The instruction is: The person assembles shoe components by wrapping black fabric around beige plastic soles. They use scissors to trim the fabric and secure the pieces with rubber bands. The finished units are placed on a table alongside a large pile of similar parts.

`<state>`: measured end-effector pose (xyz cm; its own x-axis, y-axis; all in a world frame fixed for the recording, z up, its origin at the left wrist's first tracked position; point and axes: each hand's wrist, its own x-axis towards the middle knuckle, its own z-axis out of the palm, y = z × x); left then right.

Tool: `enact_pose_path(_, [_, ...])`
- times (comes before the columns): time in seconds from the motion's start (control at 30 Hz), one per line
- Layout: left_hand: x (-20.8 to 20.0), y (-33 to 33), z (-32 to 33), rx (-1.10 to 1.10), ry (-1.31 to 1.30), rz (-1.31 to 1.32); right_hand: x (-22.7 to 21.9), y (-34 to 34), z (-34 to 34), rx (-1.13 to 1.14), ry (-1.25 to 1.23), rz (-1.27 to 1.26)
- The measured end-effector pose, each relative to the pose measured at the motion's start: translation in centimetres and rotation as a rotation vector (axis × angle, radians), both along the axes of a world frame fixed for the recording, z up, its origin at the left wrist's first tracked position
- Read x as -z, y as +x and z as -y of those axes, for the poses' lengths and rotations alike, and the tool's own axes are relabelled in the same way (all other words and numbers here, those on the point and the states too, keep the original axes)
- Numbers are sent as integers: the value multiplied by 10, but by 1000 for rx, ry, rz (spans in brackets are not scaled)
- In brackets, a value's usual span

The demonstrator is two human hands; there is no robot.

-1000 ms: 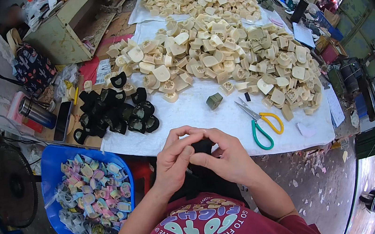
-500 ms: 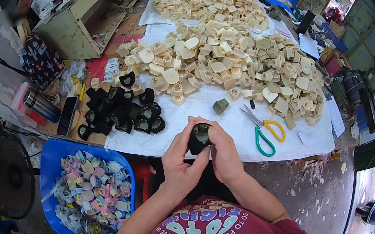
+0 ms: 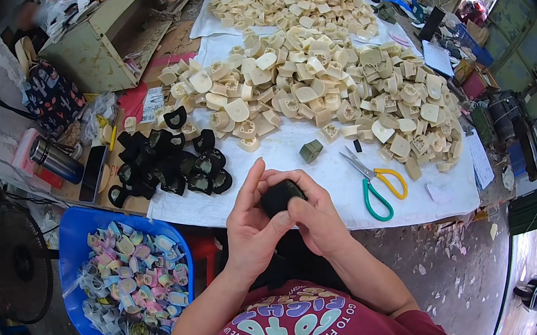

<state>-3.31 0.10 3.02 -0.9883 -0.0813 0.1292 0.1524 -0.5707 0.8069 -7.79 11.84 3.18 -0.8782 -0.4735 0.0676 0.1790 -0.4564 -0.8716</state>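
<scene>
Table (image 3: 346, 199), lettered shirt (image 3: 297, 330), black piece (image 3: 279, 197)

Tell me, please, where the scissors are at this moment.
In the head view, the scissors lie on the white sheet, to the right of the person's right hand, close beside the near end of the heap of cream pieces.

Black piece (image 3: 280, 197) partly hidden (fingers (image 3: 302, 211) cover lower edge).

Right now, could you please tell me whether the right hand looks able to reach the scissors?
Probably yes: nothing covers or blocks the scissors, though the right hand would first need to leave the black piece.
</scene>
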Motion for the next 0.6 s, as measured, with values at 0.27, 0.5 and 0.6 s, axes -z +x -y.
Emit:
enact_pose_path(0.27, [13,-1,1,-90,-449,-275,-7,7,9,116,-134,262])
enact_pose_path(0.5, [13,7,-3,-109,-396,-217,-5,8,6,102,-149,288])
enact_pose_path(0.6, [10,8,-2,-59,-257,-171,-4,7,2,59,-165,241])
